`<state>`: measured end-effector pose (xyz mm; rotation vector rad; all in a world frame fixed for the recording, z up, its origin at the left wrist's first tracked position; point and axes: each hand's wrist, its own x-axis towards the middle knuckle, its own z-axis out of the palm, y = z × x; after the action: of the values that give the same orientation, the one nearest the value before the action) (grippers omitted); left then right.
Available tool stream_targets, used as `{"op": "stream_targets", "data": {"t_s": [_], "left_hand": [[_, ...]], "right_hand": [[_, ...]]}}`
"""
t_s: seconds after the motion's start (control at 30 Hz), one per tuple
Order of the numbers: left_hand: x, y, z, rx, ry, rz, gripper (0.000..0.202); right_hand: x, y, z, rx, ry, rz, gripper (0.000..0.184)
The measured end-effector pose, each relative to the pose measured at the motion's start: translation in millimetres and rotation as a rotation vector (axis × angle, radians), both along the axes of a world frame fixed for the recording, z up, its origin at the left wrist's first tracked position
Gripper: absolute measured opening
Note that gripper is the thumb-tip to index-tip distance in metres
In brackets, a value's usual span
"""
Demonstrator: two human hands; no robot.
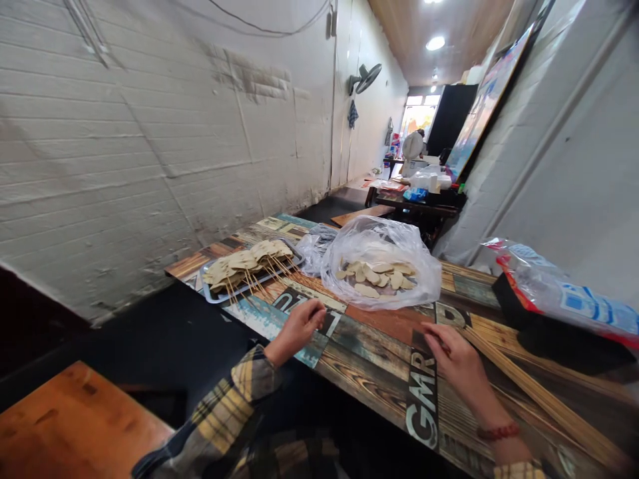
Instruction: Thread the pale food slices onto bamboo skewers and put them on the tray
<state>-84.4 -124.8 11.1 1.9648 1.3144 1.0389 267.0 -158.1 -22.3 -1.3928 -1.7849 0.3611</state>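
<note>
My left hand (pixel 301 326) hovers over the table's near edge, its fingers curled in and nothing showing in them. Farther right, my right hand (pixel 455 356) is low over the tabletop, thumb and forefinger apart, beside the tips of a bundle of thin wooden skewers (pixel 542 396). Beyond both hands lies an open clear plastic bag (pixel 426 269) with loose pale, flat slices (pixel 382 276) in it. A metal tray (pixel 213 299) at the left holds stacked skewered slices (pixel 244 266), their bare sticks pointing towards me.
The wood-patterned table (pixel 369 359) has a dark gap along its near left side. A black box (pixel 554 332) with plastic packaging (pixel 584 299) stands at the right. An orange-brown stool top (pixel 74 426) is at lower left. White walls run along both sides; another cluttered table (pixel 414 199) stands farther back.
</note>
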Motion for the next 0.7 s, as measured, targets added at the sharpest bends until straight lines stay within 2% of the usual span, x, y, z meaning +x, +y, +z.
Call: {"op": "stream_targets", "data": {"t_s": [0.1,0.2,0.27,0.37,0.43,0.57,0.7], "left_hand": [[31,-7,-3.9,0.023,0.037,-0.061,0.020],[50,-14,-7.8,0.006,0.065,-0.136,0.018],[56,-16,-9.1,-0.012,0.077,-0.192,0.016],[57,-10,-7.6,-0.037,0.071,-0.272,0.010],[57,4,-5.0,-0.054,0.035,-0.248,0.012],[64,53,-1.6,-0.053,-0.025,-0.078,0.016],[84,106,-8.0,0.009,0.087,-0.039,0.015]], "right_hand": [[-40,8,23.3,-0.173,0.437,0.054,0.041],[-67,19,41.7,-0.157,0.810,0.043,0.037],[-74,29,48.9,-0.143,0.905,0.044,0.035],[-76,48,50.0,-0.168,0.776,0.043,0.047],[-78,61,44.1,-0.213,0.647,0.066,0.055],[-80,86,21.2,-0.310,0.408,0.102,0.053],[-72,95,-4.0,-0.390,0.316,0.069,0.039]]}}
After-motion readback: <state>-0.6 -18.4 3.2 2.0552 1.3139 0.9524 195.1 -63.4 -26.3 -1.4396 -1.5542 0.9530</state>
